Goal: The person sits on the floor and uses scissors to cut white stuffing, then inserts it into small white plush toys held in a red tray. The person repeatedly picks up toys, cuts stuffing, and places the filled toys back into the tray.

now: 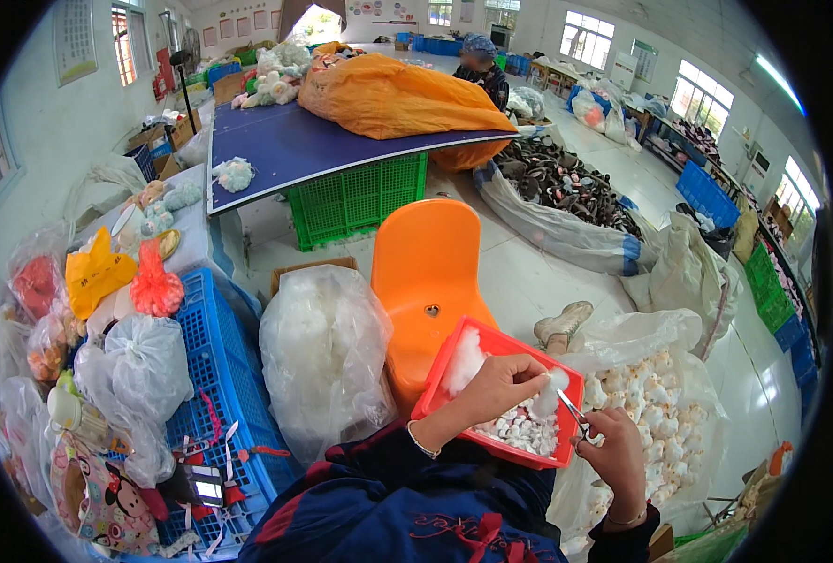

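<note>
My left hand (503, 383) is closed in a pinch on a small white fluffy piece (556, 382), held above a red plastic tray (421, 410). In my right hand (618, 452) is a slim silver tool with finger loops (569, 405); I cannot tell whether it is scissors or forceps. Its tip points at the white piece, close to my left fingertips. White stuffing (465, 361) fills the tray's far left part. Many small white and grey pieces (524, 432) lie in its near part. The tray sits over my lap, against an orange chair (426, 258).
To the right, a clear plastic sack (660, 328) holds many small cream plush pieces (656, 413). A bag of white stuffing (322, 342) stands left of the chair. Blue crates (214, 361) carry bags and a phone (208, 485). Beyond the blue table (275, 141), a person (480, 70) sits.
</note>
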`<state>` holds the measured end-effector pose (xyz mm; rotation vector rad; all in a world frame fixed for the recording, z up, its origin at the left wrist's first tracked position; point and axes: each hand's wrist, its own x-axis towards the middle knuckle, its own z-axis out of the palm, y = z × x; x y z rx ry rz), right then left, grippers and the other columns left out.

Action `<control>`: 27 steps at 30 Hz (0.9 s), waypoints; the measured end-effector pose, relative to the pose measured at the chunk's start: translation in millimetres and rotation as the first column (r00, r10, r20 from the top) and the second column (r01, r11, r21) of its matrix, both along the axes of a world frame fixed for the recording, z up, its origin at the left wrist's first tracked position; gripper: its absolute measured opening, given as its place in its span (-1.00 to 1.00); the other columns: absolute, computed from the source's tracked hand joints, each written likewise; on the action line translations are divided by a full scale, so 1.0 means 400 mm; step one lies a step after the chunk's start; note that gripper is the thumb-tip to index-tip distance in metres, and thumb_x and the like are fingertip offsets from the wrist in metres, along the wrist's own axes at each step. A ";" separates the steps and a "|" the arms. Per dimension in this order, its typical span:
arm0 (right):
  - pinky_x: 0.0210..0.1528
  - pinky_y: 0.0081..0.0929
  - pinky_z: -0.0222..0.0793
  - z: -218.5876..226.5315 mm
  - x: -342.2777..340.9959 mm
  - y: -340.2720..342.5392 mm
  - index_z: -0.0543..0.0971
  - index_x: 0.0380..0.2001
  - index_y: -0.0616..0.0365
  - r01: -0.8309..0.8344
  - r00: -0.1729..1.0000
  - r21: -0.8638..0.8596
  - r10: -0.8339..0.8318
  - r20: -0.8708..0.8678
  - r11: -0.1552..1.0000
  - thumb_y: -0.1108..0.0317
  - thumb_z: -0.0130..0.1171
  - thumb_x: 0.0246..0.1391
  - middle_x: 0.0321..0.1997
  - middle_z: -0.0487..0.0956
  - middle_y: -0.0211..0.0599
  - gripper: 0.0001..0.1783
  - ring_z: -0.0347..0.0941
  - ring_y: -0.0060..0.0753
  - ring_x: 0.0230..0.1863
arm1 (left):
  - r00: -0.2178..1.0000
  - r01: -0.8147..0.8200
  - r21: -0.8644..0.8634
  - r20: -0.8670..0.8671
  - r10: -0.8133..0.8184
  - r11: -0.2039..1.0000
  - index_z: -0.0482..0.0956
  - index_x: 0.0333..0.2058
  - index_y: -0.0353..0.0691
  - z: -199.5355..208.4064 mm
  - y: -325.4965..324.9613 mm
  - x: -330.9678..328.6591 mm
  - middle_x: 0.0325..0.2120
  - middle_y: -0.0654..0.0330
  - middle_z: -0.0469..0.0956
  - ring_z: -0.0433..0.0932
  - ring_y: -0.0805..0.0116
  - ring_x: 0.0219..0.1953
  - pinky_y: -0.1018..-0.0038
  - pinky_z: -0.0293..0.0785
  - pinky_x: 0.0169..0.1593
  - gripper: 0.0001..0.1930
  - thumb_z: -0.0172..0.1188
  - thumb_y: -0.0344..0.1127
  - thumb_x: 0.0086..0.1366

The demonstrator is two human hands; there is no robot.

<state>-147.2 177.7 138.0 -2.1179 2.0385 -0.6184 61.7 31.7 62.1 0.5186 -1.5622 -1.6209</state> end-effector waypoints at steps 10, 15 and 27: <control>-0.27 -0.28 0.38 0.001 -0.042 0.008 0.72 -0.27 0.13 -0.173 0.977 0.070 0.163 0.137 0.982 0.34 0.56 -0.27 -0.49 0.55 -0.30 -0.61 0.48 -0.19 -0.36 | 0.952 0.294 0.040 0.076 -0.296 0.955 0.70 -0.21 -0.34 0.036 -0.019 0.012 -0.49 0.32 0.61 0.52 0.64 -0.44 0.61 0.44 -0.36 -0.83 0.34 -0.36 0.31; -0.30 -0.28 0.39 0.010 -0.037 0.028 0.72 -0.23 0.14 -0.099 0.975 0.224 0.049 0.216 0.969 0.30 0.56 -0.25 -0.49 0.56 -0.28 -0.58 0.50 -0.19 -0.40 | 0.917 0.344 -0.049 0.235 -0.324 0.938 0.68 -0.15 -0.35 0.046 -0.028 -0.005 -0.47 0.29 0.62 0.55 0.60 -0.44 0.58 0.48 -0.35 -0.77 0.28 -0.33 0.31; -0.05 -0.23 0.41 0.007 -0.109 0.028 0.66 -0.17 0.12 -0.062 0.998 0.188 0.055 0.042 0.980 0.28 0.53 -0.26 -0.32 0.59 -0.24 -0.51 0.50 -0.09 -0.16 | 0.935 0.329 0.226 0.055 -0.350 0.917 0.61 -0.26 -0.30 -0.042 -0.061 -0.047 -0.47 0.31 0.58 0.55 0.62 -0.51 0.63 0.54 -0.41 -0.94 0.25 -0.45 0.32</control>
